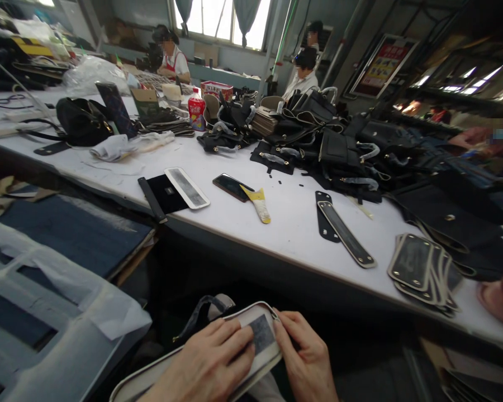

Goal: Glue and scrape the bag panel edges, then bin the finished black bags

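Observation:
A long panel with a pale raised rim (257, 362) and a dark grey patch inside lies across my lap, below the table edge. My left hand (218, 357) rests over its middle, fingers bent and pressed onto the inner face. At the panel's far right corner, my right hand (304, 354) pinches the rim between thumb and fingers. A black strap with a pale part (220, 304) shows just behind the panel. My hands hide much of the panel's face.
On the white table (218, 234) lie a phone (230, 185), a yellow-and-white tool (260, 206), rimmed strips (346, 231) and stacked panels (413, 262). Black bags (339, 148) pile up behind. A blue-grey covered surface (58, 318) is at left. Other people sit further back.

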`<state>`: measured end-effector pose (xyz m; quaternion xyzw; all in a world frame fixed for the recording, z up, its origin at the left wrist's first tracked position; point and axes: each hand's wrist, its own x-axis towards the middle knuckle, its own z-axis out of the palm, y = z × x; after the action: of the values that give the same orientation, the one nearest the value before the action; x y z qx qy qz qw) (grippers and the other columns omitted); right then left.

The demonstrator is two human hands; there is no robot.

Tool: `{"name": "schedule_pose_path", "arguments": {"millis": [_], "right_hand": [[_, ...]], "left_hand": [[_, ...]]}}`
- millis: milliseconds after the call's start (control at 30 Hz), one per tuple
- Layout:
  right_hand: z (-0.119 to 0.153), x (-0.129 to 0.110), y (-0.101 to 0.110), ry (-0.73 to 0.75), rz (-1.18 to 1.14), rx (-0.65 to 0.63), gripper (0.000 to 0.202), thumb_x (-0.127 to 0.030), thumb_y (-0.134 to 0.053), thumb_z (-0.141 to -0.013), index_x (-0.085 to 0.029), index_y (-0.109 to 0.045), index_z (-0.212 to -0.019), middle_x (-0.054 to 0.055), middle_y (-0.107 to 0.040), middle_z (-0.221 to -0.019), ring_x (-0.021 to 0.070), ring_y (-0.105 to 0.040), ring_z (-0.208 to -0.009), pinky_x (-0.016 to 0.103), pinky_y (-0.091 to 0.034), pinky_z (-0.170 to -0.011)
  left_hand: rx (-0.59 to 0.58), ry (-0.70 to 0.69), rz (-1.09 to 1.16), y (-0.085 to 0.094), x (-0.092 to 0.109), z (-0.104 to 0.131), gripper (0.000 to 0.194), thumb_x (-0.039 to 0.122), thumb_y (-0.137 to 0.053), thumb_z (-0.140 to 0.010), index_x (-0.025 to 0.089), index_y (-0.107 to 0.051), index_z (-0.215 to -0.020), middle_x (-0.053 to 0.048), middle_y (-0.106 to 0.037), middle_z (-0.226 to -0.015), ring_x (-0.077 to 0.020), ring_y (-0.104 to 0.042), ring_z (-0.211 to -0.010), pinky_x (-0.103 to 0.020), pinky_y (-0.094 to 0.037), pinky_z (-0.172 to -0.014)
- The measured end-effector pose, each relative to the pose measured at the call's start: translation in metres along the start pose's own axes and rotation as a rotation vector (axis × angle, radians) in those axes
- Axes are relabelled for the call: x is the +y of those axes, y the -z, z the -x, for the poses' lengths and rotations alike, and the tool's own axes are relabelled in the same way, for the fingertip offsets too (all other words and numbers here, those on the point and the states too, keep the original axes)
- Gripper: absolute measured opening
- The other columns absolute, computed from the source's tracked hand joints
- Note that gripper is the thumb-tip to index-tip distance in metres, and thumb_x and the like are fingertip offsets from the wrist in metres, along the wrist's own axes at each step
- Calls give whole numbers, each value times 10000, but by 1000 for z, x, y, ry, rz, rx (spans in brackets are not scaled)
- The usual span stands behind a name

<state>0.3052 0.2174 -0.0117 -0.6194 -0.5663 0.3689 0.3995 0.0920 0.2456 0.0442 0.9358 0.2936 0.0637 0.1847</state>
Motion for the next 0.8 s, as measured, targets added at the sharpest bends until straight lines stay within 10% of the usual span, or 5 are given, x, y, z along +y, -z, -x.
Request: {"name": "schedule_pose_path", "arguments": {"millis": [500,800], "right_hand": [[3,-7,3,-81,-54,-46,346,-465,-523,-929,-211,-749,-994,68,-619,-897,191,-618,-825,236,-489,-736],[-13,-4,3,-578,-810,-95,326,-444,-790,-721,-146,-666,-672,-7,-553,-657,101,-458,-594,214,-401,-575]], "left_hand": [[-120,24,-74,-16,8,-13,408,236,-404,-946,197,-487,-1343,-100,-594,-1286,-314,-564,-1131,-441,-528,-907],[-133,17,-118,-18,12,-21,438,259,-397,-946,170,-465,-1369,-109,-542,-1379,-331,-535,-1162,-458,-499,-861]]}}
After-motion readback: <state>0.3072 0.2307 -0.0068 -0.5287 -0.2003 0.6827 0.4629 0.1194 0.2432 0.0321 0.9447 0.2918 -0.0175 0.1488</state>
